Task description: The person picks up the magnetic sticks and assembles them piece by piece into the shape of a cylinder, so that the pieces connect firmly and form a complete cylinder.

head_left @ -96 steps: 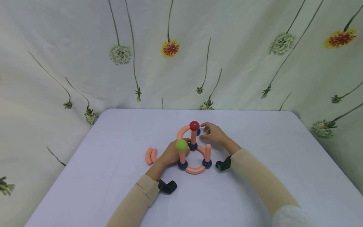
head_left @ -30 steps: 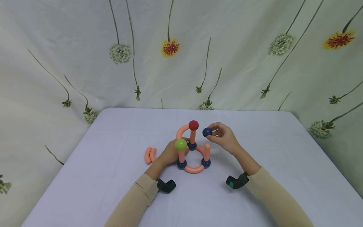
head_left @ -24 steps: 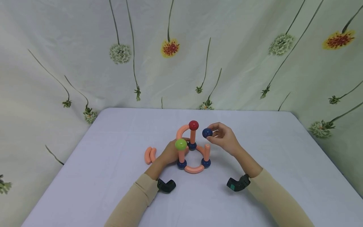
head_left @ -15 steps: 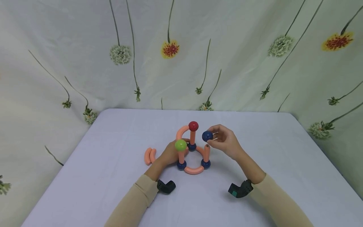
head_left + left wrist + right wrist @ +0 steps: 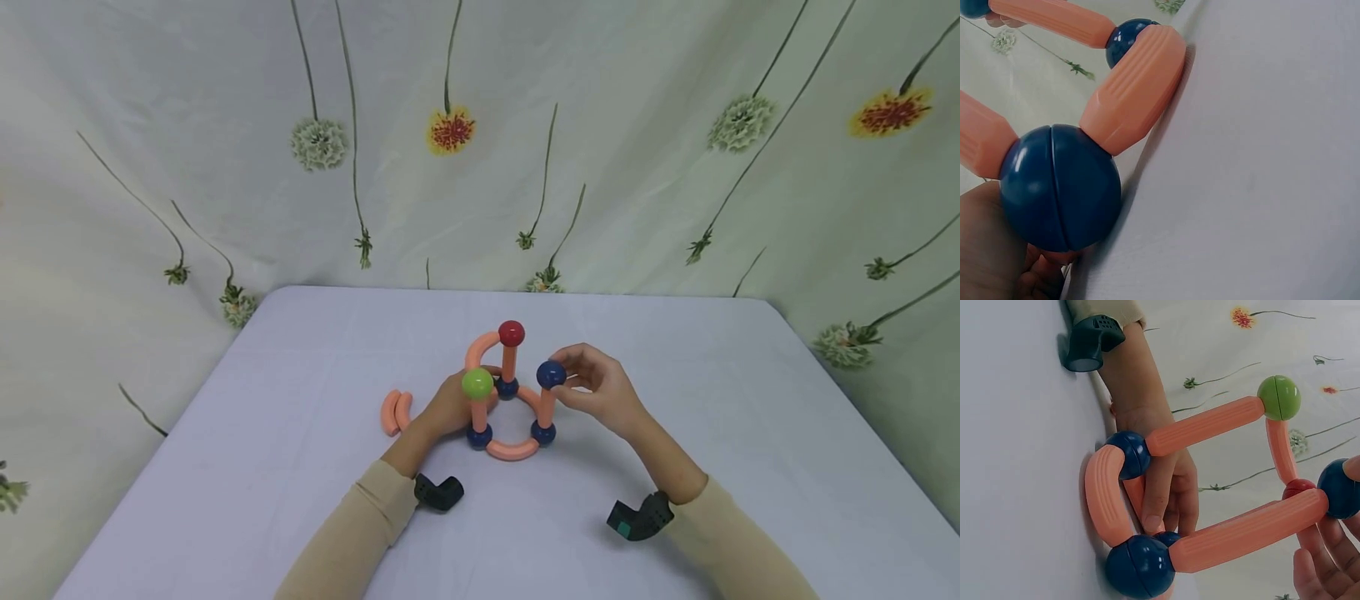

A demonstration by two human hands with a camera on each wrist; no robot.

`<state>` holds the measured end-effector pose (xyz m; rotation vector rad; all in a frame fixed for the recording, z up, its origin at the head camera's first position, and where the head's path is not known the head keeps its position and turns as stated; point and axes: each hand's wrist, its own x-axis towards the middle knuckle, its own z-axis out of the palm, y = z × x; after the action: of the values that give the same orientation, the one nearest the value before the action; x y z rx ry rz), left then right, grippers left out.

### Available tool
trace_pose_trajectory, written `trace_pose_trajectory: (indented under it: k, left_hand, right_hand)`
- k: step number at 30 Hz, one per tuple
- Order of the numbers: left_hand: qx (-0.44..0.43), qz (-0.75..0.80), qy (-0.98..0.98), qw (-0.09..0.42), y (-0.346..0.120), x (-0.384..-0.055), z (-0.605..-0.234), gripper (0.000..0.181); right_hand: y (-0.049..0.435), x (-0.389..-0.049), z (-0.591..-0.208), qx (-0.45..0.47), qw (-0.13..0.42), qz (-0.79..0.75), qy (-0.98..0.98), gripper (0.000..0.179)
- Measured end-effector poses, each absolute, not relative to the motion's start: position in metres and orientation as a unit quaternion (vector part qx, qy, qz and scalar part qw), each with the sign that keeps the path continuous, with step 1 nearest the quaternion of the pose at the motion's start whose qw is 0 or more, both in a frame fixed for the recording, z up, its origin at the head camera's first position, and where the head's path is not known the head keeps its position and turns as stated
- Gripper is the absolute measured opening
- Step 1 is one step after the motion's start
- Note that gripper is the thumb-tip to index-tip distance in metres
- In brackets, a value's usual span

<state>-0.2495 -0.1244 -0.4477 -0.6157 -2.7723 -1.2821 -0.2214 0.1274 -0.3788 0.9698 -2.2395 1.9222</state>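
A magnetic ball-and-rod frame stands on the table. Its base is a ring of curved orange rods joined by blue balls; upright orange rods rise from these. A green ball and a red ball top two uprights, with a curved rod between them. My right hand pinches another blue ball, seated on the right upright rod. On the frame's left side, my left hand grips the base's left curved rod, its fingers partly hidden behind the frame.
Two loose curved orange rods lie side by side left of my left hand. The white table ends at a flower-printed cloth backdrop. Dark wrist devices sit by both sleeves.
My right hand picked up the blue ball from behind the frame and brought it toward me and down onto the right upright rod's top. My left hand has stayed in place.
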Motion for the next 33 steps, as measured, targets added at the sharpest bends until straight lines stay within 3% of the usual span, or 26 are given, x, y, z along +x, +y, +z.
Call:
trace_pose_trajectory:
  k: [7,16,28,33]
  left_hand:
    - [-0.193,-0.420,-0.887,0.008,-0.125,-0.247,-0.449,0.052]
    - [-0.203,-0.409,-0.889,0.022,-0.126,-0.249,-0.447,0.052]
    - [-0.196,-0.404,-0.893,0.017,-0.125,-0.247,-0.445,0.045]
    - [-0.202,-0.431,-0.880,0.009,-0.125,-0.249,-0.445,0.044]
  right_hand:
    - [0.130,-0.223,-0.392,0.321,0.002,0.608,-0.726,0.039]
    - [0.134,-0.237,-0.426,0.307,-0.101,0.488,-0.811,0.068]
    - [0.139,-0.246,-0.436,0.358,-0.150,0.440,-0.810,0.066]
    - [0.141,-0.246,-0.434,0.357,-0.141,0.415,-0.825,0.061]
